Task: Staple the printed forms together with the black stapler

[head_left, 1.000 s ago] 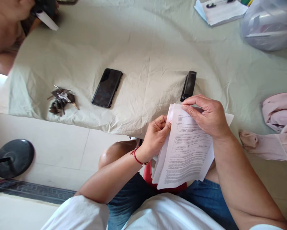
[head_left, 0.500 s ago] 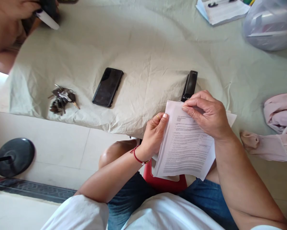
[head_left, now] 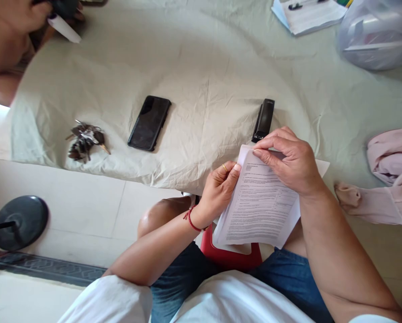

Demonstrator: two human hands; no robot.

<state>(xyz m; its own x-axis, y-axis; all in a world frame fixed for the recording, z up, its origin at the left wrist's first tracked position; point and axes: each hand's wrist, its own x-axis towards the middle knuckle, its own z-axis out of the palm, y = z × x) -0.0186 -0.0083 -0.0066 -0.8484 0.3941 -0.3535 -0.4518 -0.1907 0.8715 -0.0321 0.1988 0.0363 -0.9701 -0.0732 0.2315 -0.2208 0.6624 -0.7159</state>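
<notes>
From where I'm standing, the sheaf of printed papers (head_left: 257, 202) is hanging in the seated person's two hands, its top end reaching over the near side of the surface (head_left: 187, 58) and its bottom end hanging above the lap and a red stool (head_left: 216, 253). Its long axis is running from the lap toward the surface, the far end leaning to the right, and the heading is pointing away from the wearer, so the print is facing them right way up.

The left hand (head_left: 221, 186) is pinching the left edge near the top, thumb lying over the sheets. The right hand (head_left: 288, 157) is closing its grip on the top edge, thumb and forefinger pressing paper between them; a page corner is showing beyond its wrist. The lower edge is hanging loose and curving a little.

Just past the right fingertips, a black stapler (head_left: 264, 119) is standing lengthwise on the cloth; whether paper and stapler are touching, I can't tell. A wide stretch of wrinkled cloth is giving room between it and the phone (head_left: 149, 122), with the keys (head_left: 87, 139) lying farther left, close to the surface's edge. On the right, a pink cloth (head_left: 392, 175) is lying well apart from the papers.
</notes>
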